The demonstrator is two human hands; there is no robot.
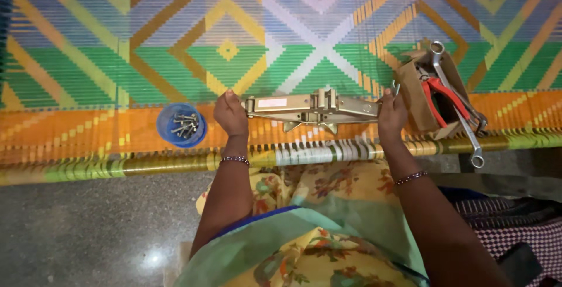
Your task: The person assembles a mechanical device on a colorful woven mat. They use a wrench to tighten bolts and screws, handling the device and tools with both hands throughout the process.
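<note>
**Scissor jack held at both ends**

Hands: left hand (pixel 230 113) closed on one end of the folded scissor jack (pixel 310 107), right hand (pixel 391 113) closed on its screw end. Jack lies flat on the woven mat (pixel 117 59). Judged step: positioning; next calls for a steady grip. Blue bolt bowl (pixel 181 125) left, cardboard tool box (pixel 436 97) right; stone floor (pixel 88 228) below.

Both forearms stretched forward, left hand (pixel 230 113) and right hand (pixel 391 115) curled shut, wrists beaded.
</note>
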